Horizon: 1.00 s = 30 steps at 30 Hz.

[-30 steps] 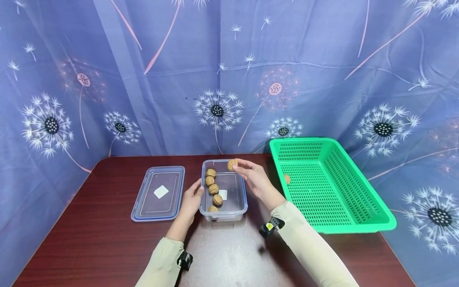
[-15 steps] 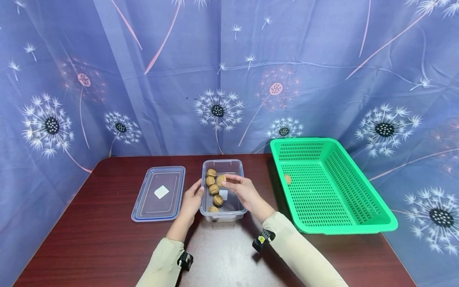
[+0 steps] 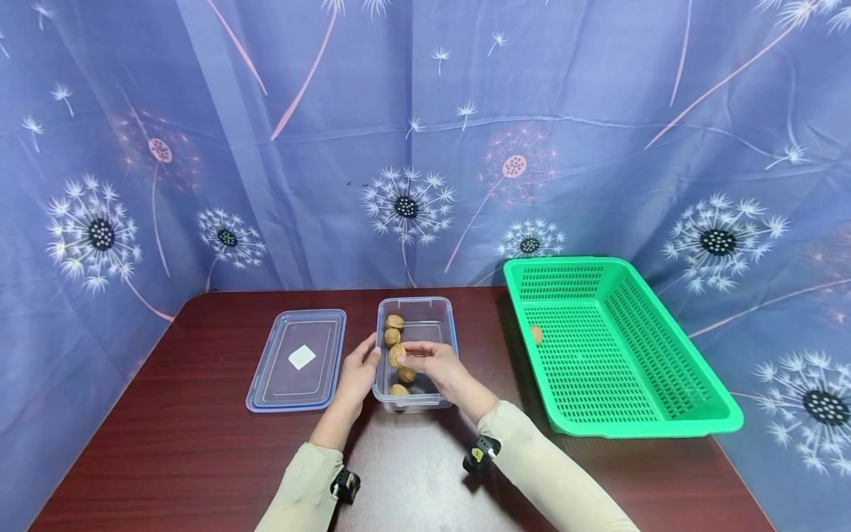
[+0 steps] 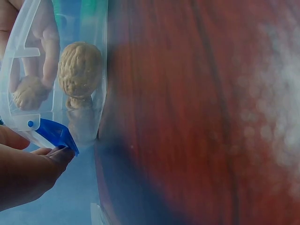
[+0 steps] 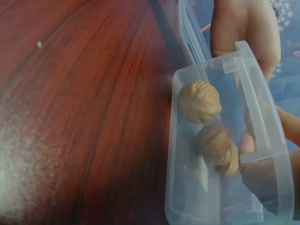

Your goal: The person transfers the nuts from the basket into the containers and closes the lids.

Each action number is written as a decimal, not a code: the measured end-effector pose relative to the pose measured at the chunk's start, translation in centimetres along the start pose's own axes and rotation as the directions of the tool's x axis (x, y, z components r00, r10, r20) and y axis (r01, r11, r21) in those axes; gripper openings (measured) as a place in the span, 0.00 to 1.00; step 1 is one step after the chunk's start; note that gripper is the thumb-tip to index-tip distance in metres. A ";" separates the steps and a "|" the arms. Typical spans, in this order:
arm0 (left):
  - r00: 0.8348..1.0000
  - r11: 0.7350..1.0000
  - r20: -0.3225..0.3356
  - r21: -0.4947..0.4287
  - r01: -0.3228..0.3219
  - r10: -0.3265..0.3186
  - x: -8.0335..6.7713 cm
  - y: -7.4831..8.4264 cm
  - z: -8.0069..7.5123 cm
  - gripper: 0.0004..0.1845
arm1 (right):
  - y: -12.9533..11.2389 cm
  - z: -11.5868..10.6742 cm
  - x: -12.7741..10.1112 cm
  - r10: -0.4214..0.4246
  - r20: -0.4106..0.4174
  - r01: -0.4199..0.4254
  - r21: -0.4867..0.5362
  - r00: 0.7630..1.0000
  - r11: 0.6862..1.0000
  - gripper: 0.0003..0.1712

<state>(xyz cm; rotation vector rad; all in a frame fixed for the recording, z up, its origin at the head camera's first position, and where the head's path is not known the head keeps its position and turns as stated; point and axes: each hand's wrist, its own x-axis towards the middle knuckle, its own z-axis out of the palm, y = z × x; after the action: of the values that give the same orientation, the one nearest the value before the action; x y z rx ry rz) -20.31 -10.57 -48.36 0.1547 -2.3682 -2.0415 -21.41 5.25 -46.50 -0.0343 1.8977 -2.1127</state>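
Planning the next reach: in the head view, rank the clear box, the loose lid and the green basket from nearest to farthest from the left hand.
1. Clear box: left hand touches its left wall.
2. Lid: flat, just left of that hand.
3. Green basket: far right, beyond the box.

No legible text, brand, number or sign appears in any view. The white label on the lid [image 3: 297, 360] and the one inside the clear container [image 3: 417, 309] look blank.

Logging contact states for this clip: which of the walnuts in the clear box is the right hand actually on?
The third walnut from the far end: right hand fingertips pinch it, and it sits raised off the row. The others lie untouched.
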 end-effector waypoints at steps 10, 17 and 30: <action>1.000 1.000 0.014 -0.007 0.004 -0.004 -0.4 0.5 0.0 0.24 | -0.2 0.2 -0.1 -0.002 0.023 0.003 -0.045 1.000 0.999 0.22; 1.000 1.000 0.025 -0.013 0.018 -0.018 -1.4 2.6 -0.2 0.23 | 0.1 0.3 0.0 0.002 0.027 0.000 -0.066 1.000 0.998 0.21; 1.000 1.000 -0.002 0.017 0.007 -0.007 0.0 0.0 0.1 0.24 | 0.0 0.2 0.4 0.010 0.027 -0.009 -0.053 1.000 0.999 0.22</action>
<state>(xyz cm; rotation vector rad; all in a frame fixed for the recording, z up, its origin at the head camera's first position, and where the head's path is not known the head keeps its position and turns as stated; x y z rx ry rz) -20.33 -10.52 -48.36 0.1654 -2.3883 -2.0240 -21.75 4.93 -46.52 -0.0648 1.9337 -2.0458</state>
